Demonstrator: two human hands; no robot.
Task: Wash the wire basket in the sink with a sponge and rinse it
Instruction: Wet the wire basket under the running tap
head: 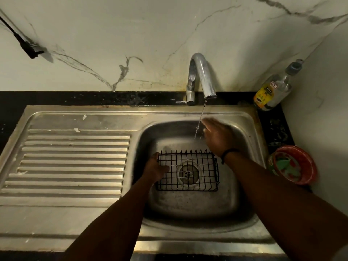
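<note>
One wire basket [188, 171] sits low in the sink [243, 129] over the drain, its left edge held in the left hand [155, 166] grip, probably to steady it. Right hand [216, 137] is flat and open beside the tap [200, 78] stream, holding nothing, likely wetting itself; no sponge shows

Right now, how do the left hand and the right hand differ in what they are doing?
The left hand grips the left edge of the wire basket low in the sink; the right hand holds nothing. The left hand is closed on the wires; the right hand is open and flat beside the water stream from the tap. Neither holds a sponge.
</note>
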